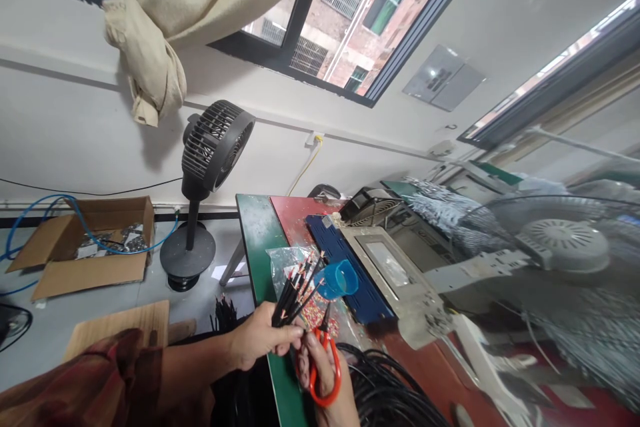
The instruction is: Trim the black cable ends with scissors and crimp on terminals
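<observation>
A bundle of black cables (289,297) with stripped, coloured wire ends is gripped in my left hand (265,333), at the near edge of the table. Close beside it, my right hand (323,367) has its fingers through the orange handles of a pair of scissors (330,373). The dark blades point up and away, and they look closed. Just beyond the blades is a blue plastic cup (341,279), tilted in view. Small red and yellow bits (320,312) lie under and around the bundle, by a clear plastic bag (285,260).
Coiled black cable (385,387) lies right of my right hand. A blue and beige machine (380,260) stands behind the cup on the green and red table (255,227). A black fan (215,147) and an open cardboard box (93,280) are on the floor at left.
</observation>
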